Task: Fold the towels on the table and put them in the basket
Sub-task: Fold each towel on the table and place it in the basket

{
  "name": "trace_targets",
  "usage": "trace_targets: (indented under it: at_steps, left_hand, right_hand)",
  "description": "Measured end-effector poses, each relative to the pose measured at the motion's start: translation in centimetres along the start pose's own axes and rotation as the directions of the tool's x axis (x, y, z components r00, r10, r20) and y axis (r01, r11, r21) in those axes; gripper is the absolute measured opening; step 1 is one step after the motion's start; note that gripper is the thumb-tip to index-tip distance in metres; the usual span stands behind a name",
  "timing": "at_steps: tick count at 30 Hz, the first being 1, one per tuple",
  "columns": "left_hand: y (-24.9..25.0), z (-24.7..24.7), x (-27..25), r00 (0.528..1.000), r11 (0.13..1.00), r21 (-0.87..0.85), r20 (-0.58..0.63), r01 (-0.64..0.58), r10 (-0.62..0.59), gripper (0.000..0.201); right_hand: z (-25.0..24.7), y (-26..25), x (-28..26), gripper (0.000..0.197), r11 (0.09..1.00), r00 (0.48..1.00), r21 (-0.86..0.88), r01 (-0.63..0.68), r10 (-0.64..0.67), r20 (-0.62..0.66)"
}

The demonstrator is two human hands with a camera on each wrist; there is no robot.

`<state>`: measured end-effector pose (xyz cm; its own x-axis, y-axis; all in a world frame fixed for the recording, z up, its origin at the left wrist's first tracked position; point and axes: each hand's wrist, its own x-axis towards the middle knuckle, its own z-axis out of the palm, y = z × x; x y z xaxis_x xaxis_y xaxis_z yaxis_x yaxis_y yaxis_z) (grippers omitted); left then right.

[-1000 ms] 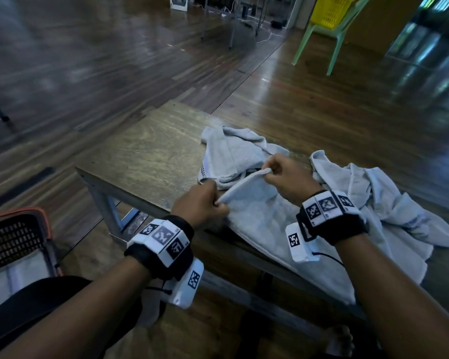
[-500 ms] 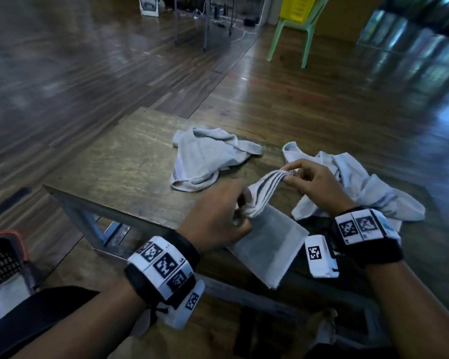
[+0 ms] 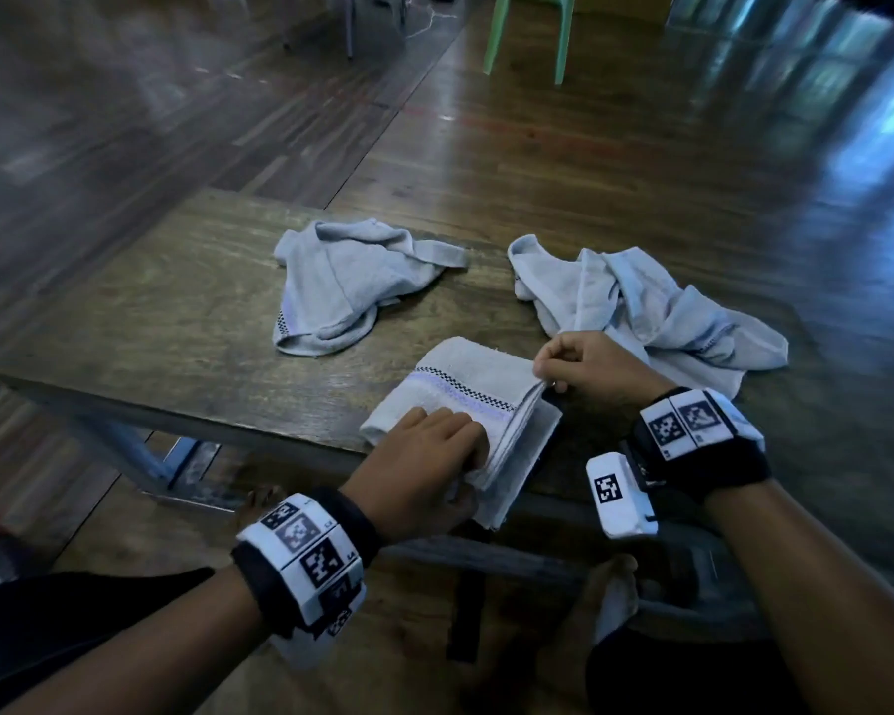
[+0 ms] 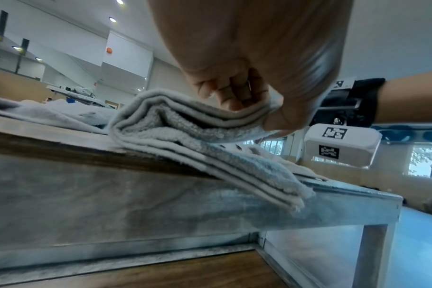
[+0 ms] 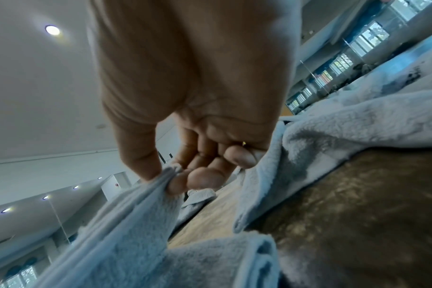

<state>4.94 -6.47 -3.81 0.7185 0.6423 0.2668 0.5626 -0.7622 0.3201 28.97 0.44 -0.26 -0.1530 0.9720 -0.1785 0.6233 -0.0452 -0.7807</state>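
Observation:
A folded grey towel (image 3: 460, 389) with a checked purple stripe lies at the near edge of the wooden table (image 3: 176, 322), its lower layers hanging over the rim. My left hand (image 3: 434, 456) grips its near corner, thumb under and fingers on top (image 4: 234, 97). My right hand (image 3: 579, 363) pinches the folded edge at the right between thumb and forefinger (image 5: 168, 175). The towel's stacked layers (image 4: 185, 128) show from the side. Two crumpled grey towels lie behind: one (image 3: 347, 286) at the centre, a larger heap (image 3: 651, 307) at the right. The basket is out of view.
A green plastic chair (image 3: 527, 28) stands on the wooden floor far behind the table. The table's metal frame and leg (image 3: 140, 456) show below its near edge. My feet (image 3: 610, 585) rest under the table.
The towel, held bunched between both hands above the table, now lies folded flat on the near edge. Both hands came down with it and keep hold. The view tilted down.

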Motion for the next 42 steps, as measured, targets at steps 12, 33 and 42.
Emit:
trace_targets:
  at_steps: [12, 33, 42]
  left_hand:
    - [0.3, 1.9, 0.6, 0.992, 0.985, 0.123, 0.054, -0.121, 0.115, 0.030]
    - [-5.4, -0.2, 6.1, 0.953, 0.972, 0.222, 0.271, 0.071, -0.132, 0.044]
    - [-5.7, -2.5, 5.1, 0.879, 0.857, 0.485, 0.316, 0.175, -0.358, 0.048]
  right_hand:
    - [-0.3, 2.9, -0.5, 0.016, 0.993, 0.997, -0.096, -0.073, 0.075, 0.024]
    - [5.4, -2.8, -7.1, 0.035, 0.430, 0.959, -0.857, 0.282, -0.116, 0.258]
    - [5.3, -2.3, -5.5, 0.042, 0.389, 0.969, -0.888, 0.245, -0.070, 0.237]
